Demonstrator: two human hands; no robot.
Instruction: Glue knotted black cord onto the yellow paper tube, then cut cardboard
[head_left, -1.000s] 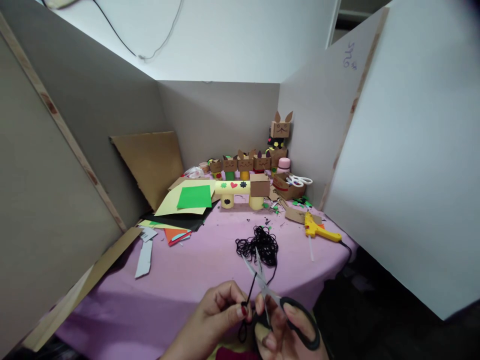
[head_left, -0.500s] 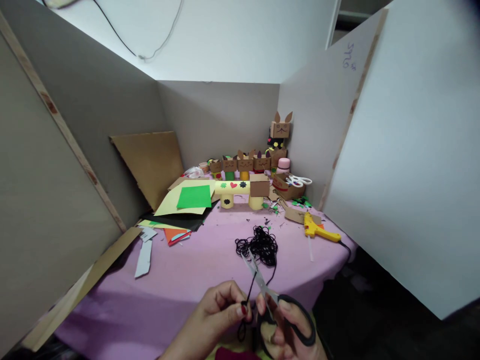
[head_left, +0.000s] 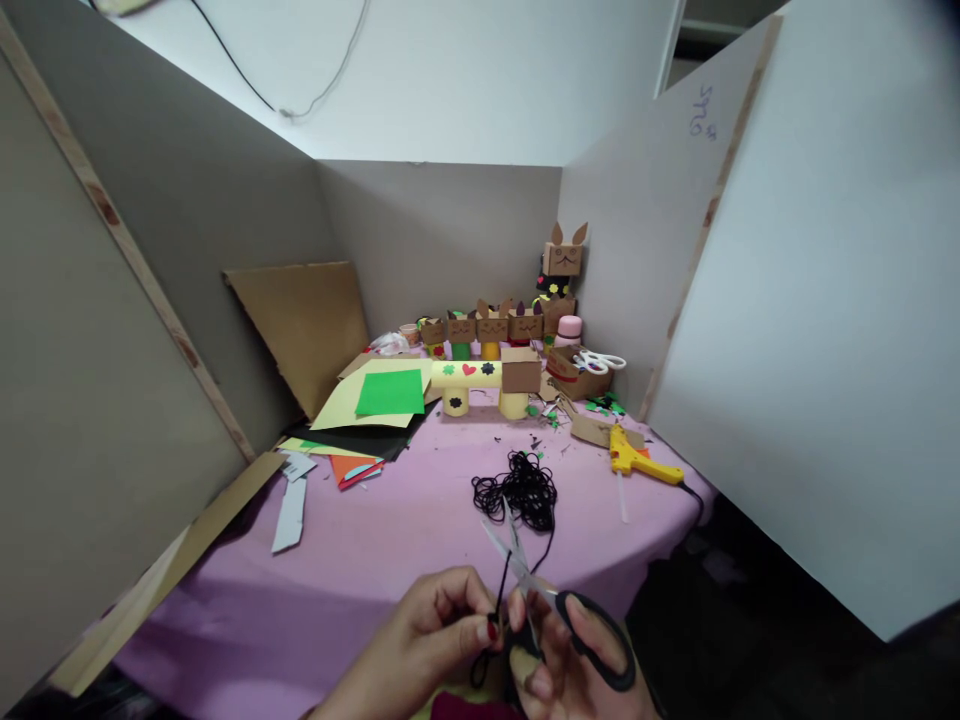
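My left hand [head_left: 442,630] pinches a black cord [head_left: 501,585] near the table's front edge; a short loop dangles below the fingers. My right hand [head_left: 577,655] has its fingers through the black handles of a pair of scissors [head_left: 541,590]. The blades are spread and point away from me, with the upright end of the cord at or between them. Beyond the blades lies a tangled heap of black cord [head_left: 521,490], and one strand runs from it toward my right hand. Part of the lower handle is hidden by my fingers.
A yellow cardboard-tube animal [head_left: 469,375] with a box head stands mid-table, before several smaller box-headed figures [head_left: 492,328]. A yellow glue gun [head_left: 641,460] lies right. Paper sheets [head_left: 390,393] are stacked left. White scissors [head_left: 600,362] rest in a cardboard box. Grey partitions [head_left: 442,230] enclose the table.
The scissor blades have opened wider around the cord, and the right fingers have shifted on the handles. My left hand keeps its pinch, nearly in place.
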